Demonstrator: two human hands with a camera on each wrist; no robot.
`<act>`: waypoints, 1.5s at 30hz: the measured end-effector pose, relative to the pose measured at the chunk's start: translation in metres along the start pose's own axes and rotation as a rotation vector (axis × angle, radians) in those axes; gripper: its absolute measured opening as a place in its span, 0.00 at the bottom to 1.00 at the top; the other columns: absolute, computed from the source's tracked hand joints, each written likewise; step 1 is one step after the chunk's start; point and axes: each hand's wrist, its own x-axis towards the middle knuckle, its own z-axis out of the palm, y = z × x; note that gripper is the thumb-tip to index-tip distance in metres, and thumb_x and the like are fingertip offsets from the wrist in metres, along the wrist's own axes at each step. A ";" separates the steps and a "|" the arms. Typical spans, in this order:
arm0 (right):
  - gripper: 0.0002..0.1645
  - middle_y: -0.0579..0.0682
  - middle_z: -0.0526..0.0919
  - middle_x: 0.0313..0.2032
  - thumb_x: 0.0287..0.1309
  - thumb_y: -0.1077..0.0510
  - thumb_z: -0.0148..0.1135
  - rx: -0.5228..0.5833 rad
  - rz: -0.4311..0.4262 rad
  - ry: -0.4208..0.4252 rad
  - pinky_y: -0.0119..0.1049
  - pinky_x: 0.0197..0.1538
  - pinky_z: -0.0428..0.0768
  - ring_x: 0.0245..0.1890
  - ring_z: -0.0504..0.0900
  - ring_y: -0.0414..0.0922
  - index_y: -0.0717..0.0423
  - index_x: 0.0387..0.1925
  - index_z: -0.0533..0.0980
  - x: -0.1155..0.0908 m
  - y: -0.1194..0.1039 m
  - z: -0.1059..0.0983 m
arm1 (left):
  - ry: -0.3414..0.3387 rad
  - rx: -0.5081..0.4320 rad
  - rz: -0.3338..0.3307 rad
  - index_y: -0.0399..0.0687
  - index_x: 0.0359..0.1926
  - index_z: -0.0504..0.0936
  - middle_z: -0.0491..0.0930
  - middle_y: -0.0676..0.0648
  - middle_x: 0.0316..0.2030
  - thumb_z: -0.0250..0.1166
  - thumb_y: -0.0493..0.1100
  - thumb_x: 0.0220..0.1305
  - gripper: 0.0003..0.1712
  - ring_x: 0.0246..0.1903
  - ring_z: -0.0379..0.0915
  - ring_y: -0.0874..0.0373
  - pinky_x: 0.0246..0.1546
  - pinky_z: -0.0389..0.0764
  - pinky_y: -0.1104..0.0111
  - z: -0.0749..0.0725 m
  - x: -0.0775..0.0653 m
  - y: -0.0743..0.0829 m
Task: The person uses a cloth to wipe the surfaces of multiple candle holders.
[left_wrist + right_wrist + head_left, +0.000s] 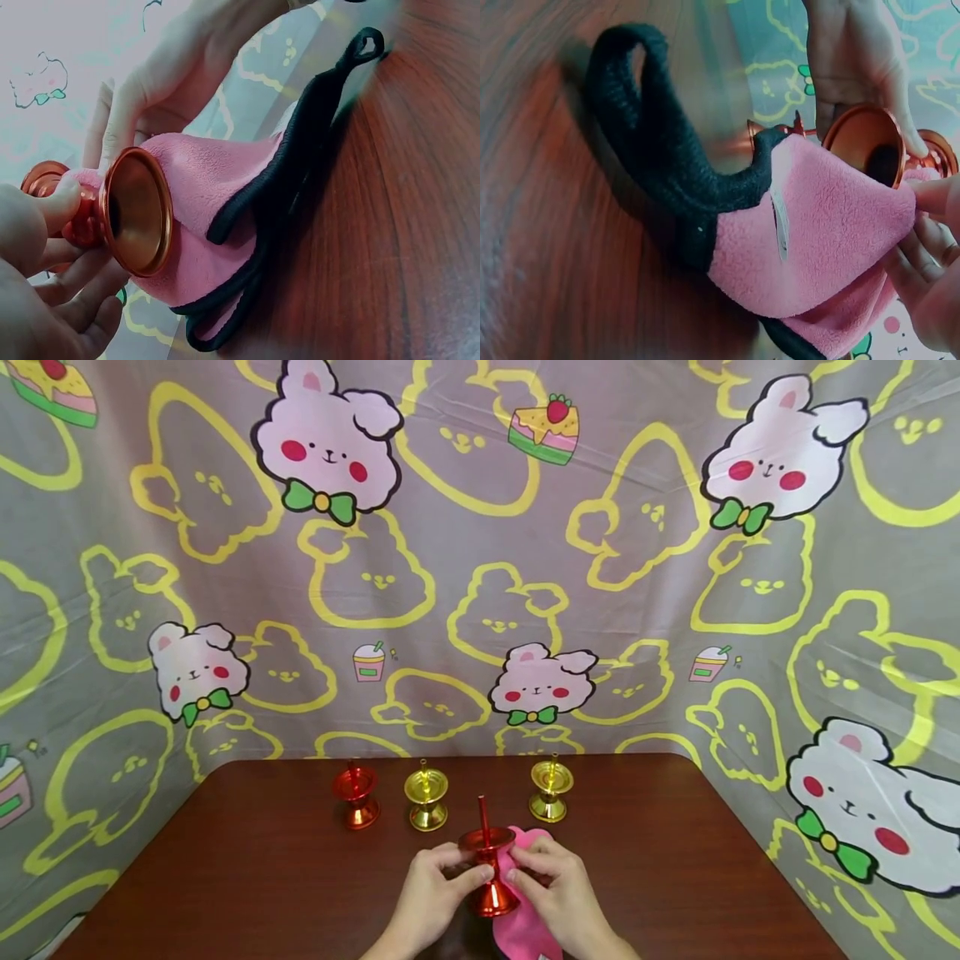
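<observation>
With our left grip [433,889] we pinch the red holder [495,900] at its narrow waist, apparently steadying it against the pink cloth [522,933] our right grip [561,883] pinches.

Grips a shiny red candlestick [88,219] by its narrow middle in the left hand [34,300]; holds a pink, black-edged cloth [202,176] against it with the right hand [176,71], above a brown table [397,217].

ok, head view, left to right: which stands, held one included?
Rear glossy red goblet-shaped stand → left glossy gold goblet-shaped stand → held glossy red goblet-shaped stand → right glossy gold goblet-shaped stand.
</observation>
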 end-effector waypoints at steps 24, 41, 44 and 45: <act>0.20 0.36 0.73 0.28 0.37 0.73 0.79 -0.334 -0.174 0.057 0.17 0.28 0.66 0.26 0.67 0.29 0.60 0.38 0.88 -0.002 -0.008 0.015 | 0.193 0.532 0.376 0.48 0.26 0.90 0.76 0.59 0.24 0.78 0.53 0.50 0.13 0.22 0.64 0.71 0.24 0.70 0.79 0.004 -0.001 -0.002; 0.23 0.60 0.85 0.39 0.60 0.67 0.67 0.284 0.319 -0.143 0.33 0.35 0.82 0.34 0.83 0.40 0.70 0.57 0.77 0.017 0.001 -0.011 | 0.082 -0.087 -0.006 0.37 0.46 0.88 0.86 0.47 0.41 0.72 0.38 0.62 0.12 0.39 0.80 0.62 0.41 0.81 0.70 -0.017 0.002 0.009; 0.21 0.57 0.85 0.40 0.61 0.71 0.65 0.345 0.289 -0.155 0.33 0.35 0.82 0.36 0.83 0.39 0.70 0.56 0.78 0.012 0.006 -0.009 | 0.026 -0.295 -0.156 0.31 0.49 0.84 0.86 0.44 0.41 0.71 0.37 0.63 0.16 0.37 0.81 0.62 0.39 0.81 0.69 -0.018 0.001 0.007; 0.20 0.55 0.85 0.40 0.61 0.72 0.64 0.368 0.279 -0.157 0.33 0.37 0.82 0.37 0.83 0.39 0.70 0.56 0.78 0.010 0.007 -0.008 | -0.008 -0.340 -0.197 0.29 0.50 0.83 0.86 0.44 0.41 0.70 0.37 0.64 0.17 0.37 0.80 0.62 0.39 0.81 0.69 -0.018 0.001 0.005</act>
